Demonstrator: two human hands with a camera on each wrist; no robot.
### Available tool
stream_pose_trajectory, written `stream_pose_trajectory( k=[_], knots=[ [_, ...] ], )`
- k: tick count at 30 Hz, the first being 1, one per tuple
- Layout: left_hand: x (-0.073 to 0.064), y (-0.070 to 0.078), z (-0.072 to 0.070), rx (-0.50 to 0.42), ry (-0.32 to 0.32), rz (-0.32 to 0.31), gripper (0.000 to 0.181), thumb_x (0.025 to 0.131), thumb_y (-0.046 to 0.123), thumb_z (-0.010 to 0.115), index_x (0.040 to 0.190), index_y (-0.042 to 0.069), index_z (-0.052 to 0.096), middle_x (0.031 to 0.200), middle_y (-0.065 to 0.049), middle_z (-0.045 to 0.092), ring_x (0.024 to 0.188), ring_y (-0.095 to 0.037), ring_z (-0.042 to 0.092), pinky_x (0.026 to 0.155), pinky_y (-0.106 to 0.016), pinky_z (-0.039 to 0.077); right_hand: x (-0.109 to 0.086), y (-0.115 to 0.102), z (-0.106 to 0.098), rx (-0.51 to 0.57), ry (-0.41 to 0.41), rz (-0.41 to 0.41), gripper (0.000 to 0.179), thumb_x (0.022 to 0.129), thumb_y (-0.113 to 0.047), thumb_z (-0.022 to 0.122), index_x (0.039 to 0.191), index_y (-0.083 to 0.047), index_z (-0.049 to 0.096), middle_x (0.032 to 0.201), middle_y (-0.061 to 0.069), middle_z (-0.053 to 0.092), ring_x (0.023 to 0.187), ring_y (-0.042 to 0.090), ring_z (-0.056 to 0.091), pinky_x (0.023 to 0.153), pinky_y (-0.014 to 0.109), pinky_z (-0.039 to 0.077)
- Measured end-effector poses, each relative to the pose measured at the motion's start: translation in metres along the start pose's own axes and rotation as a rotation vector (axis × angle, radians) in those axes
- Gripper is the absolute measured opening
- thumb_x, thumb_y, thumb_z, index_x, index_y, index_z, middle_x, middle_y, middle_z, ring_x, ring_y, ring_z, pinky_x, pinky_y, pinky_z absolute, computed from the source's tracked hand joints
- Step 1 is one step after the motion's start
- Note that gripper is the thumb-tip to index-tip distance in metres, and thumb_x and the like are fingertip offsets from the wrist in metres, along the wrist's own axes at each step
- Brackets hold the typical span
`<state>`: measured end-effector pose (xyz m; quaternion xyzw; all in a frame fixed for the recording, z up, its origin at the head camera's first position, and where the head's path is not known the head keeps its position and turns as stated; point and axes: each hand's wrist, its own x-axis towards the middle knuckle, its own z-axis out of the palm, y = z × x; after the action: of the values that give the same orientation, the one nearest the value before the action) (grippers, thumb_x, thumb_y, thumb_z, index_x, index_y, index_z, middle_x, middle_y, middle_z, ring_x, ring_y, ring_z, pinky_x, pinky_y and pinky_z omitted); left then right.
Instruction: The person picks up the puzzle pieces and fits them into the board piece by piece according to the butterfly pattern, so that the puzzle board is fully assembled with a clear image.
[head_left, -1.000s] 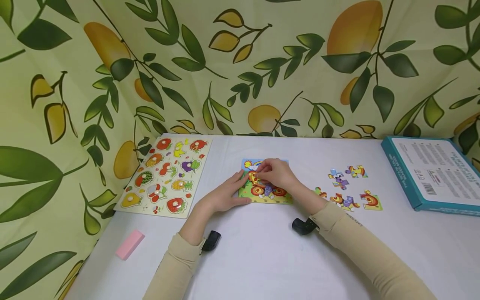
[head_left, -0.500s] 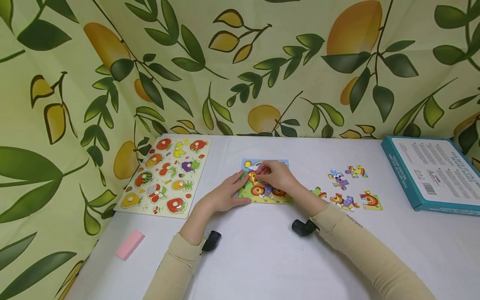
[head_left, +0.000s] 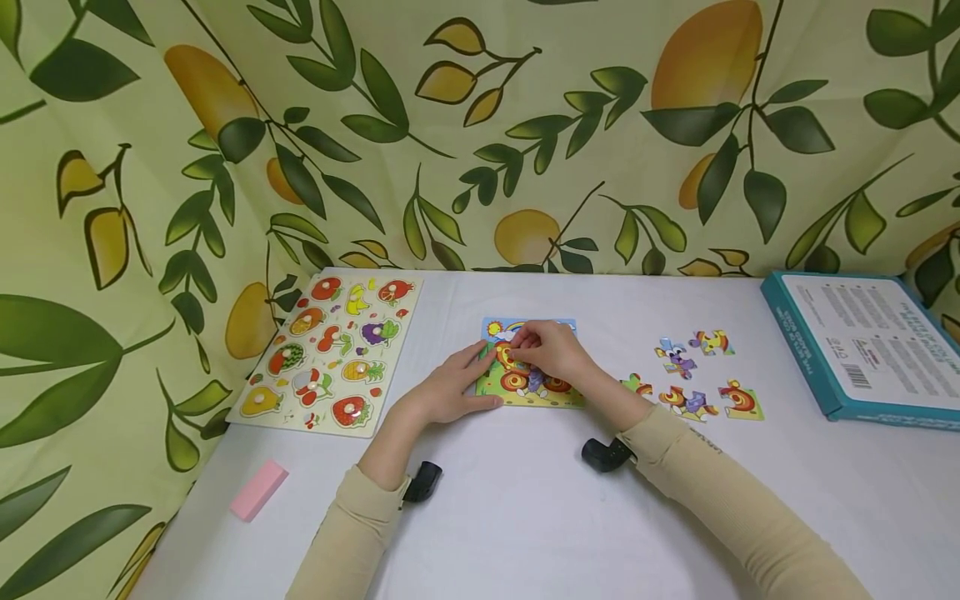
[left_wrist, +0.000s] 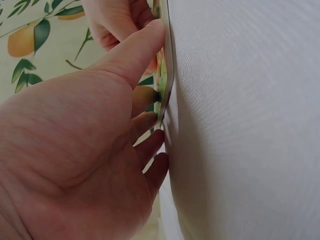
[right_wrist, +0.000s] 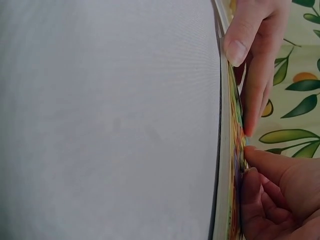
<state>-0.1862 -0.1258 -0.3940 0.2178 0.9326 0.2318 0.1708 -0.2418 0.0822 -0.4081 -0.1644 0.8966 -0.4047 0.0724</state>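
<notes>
A small colourful jigsaw puzzle board [head_left: 551, 400], with a cartoon in red, green and blue, lies flat on the white table. My left hand [head_left: 450, 387] rests along its left side, fingers straight on the picture and thumb by the near left corner. Over the board, my right hand [head_left: 557, 352] pinches a puzzle piece, low at the picture's surface; its fingers hide most of the piece. In the right wrist view, the thumb and index finger of the right hand [right_wrist: 280, 195] meet at the face of the board [right_wrist: 231, 150], just below the left hand [right_wrist: 260, 45].
Several loose puzzle pieces [head_left: 677, 358] lie right of the board, one partly behind the right forearm. A fruit peg board [head_left: 341, 348] lies at the left, with a pink block [head_left: 258, 492] in front of it. A teal-edged box [head_left: 873, 350] stands at the far right.
The right hand shifts only very slightly, staying low over the same spot of the board. The left hand keeps its place on the board's left side.
</notes>
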Motion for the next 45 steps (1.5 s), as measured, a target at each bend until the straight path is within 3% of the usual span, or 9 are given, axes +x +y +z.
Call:
stream_pose_trajectory(
  k=[15, 23, 34, 45],
  knots=[
    [-0.0009, 0.0014, -0.001, 0.006, 0.005, -0.007, 0.077, 0.094, 0.044, 0.063, 0.155, 0.016, 0.026, 0.163, -0.004, 0.012, 0.148, -0.028, 0.012, 0.116, -0.048, 0.02, 0.0007, 0.0004, 0.0002, -0.009, -0.007, 0.0, 0.013, 0.088, -0.019, 0.074, 0.092, -0.008, 0.068, 0.077, 0.002, 0.06, 0.067, 0.015, 0.051, 0.059, 0.025, 0.042],
    [0.0002, 0.0007, -0.001, 0.004, 0.002, -0.028, 0.078, 0.093, 0.046, 0.063, 0.156, 0.018, 0.025, 0.163, -0.001, 0.011, 0.148, -0.026, 0.011, 0.116, -0.048, 0.019, -0.0018, -0.0018, -0.0036, -0.037, -0.084, -0.001, 0.034, 0.08, -0.029, 0.082, 0.1, -0.007, 0.066, 0.081, 0.002, 0.057, 0.07, 0.016, 0.049, 0.061, 0.026, 0.04],
    [0.0001, 0.0015, 0.0, 0.028, 0.016, -0.002, 0.067, 0.094, 0.043, 0.063, 0.152, 0.023, 0.037, 0.162, -0.006, 0.015, 0.147, -0.03, 0.013, 0.115, -0.054, 0.02, -0.002, -0.0034, -0.0031, -0.073, -0.093, -0.019, 0.033, 0.082, -0.027, 0.081, 0.103, -0.006, 0.066, 0.085, 0.003, 0.057, 0.072, 0.016, 0.048, 0.063, 0.026, 0.04],
    [0.002, 0.0, -0.0007, 0.106, -0.025, 0.037, 0.067, 0.095, 0.047, 0.058, 0.153, 0.024, 0.034, 0.162, 0.004, 0.017, 0.148, -0.03, 0.01, 0.113, -0.059, 0.017, -0.0024, -0.0038, -0.0047, -0.084, -0.11, -0.025, 0.033, 0.084, -0.026, 0.079, 0.106, -0.005, 0.066, 0.086, 0.003, 0.057, 0.073, 0.016, 0.048, 0.064, 0.026, 0.04]
  ],
)
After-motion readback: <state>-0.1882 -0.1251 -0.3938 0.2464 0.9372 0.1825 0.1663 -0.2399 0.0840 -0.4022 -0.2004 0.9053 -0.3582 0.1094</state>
